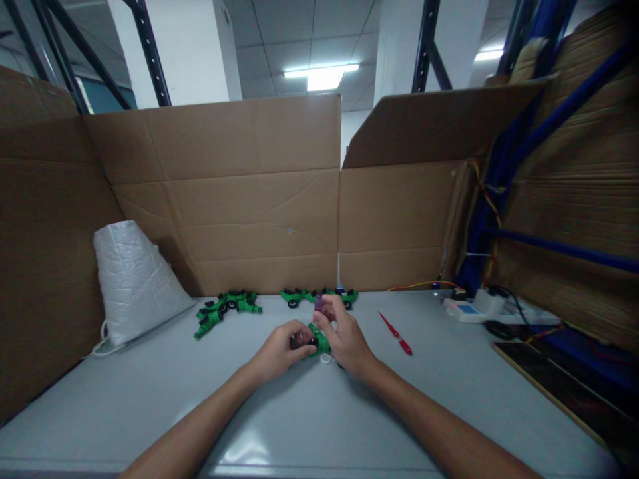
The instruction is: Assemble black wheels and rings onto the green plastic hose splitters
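My left hand (287,347) is closed on a small green and black toy car (321,340), steadying it just above or on the tabletop. In my right hand (346,334) is a small screwdriver with a purple handle (318,303), pinched between thumb and fingers and pointing down at the car. My fingers hide much of the toy and most of the screwdriver's shaft. Just below the car lies a small white round piece (325,358). To the right, a red screwdriver (398,334) rests on the table.
Several green toy vehicles (227,306) cluster at the back left, and more green cars (294,298) stand behind my hands. A white stuffed bag (137,283) leans at left. Cardboard walls (249,219) enclose the grey table (239,426). A power strip (464,310) with cables sits at right.
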Demonstrator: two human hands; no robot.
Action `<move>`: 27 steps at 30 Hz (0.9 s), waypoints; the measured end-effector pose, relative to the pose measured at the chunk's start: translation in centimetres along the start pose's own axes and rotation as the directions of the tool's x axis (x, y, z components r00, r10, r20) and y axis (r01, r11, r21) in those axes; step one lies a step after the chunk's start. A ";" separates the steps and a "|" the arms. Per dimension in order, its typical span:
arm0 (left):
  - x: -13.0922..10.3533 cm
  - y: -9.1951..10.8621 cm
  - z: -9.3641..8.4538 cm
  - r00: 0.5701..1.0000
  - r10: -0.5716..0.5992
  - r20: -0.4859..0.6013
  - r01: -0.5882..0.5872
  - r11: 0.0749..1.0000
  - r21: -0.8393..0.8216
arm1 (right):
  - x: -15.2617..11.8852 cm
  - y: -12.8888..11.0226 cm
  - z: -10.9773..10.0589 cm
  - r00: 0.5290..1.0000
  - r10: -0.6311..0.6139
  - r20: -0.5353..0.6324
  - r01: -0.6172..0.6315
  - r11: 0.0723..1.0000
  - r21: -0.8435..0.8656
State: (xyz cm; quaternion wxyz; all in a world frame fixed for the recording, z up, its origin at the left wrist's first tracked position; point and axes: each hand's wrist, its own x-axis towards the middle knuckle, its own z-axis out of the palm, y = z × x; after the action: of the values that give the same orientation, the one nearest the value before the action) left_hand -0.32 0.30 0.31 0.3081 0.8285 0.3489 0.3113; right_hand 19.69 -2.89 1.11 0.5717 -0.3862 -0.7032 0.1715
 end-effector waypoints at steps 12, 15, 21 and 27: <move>-0.3 0.7 0.0 0.998 0.059 0.027 -0.059 0.998 0.011 | 0.0 0.0 0.0 1.000 0.002 0.020 -0.002 1.000 -0.002; -0.3 1.0 0.0 0.997 0.079 0.022 -0.080 0.997 0.022 | 0.1 -0.1 0.1 1.000 -0.005 0.024 0.005 1.000 0.005; -0.2 1.1 0.1 0.992 0.129 0.009 -0.130 0.991 0.036 | 0.3 0.1 0.4 0.995 0.040 0.093 -0.054 0.986 0.160; -0.2 1.2 0.0 0.992 0.122 0.028 -0.122 0.992 0.009 | 0.4 0.7 1.0 0.975 0.156 0.156 -0.207 0.890 0.407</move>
State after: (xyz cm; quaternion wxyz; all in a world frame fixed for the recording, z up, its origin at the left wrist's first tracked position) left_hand 0.07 -0.52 1.13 0.2887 0.8541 0.2950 0.3164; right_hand 18.98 -2.00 0.63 0.5800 -0.3070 -0.6432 0.3945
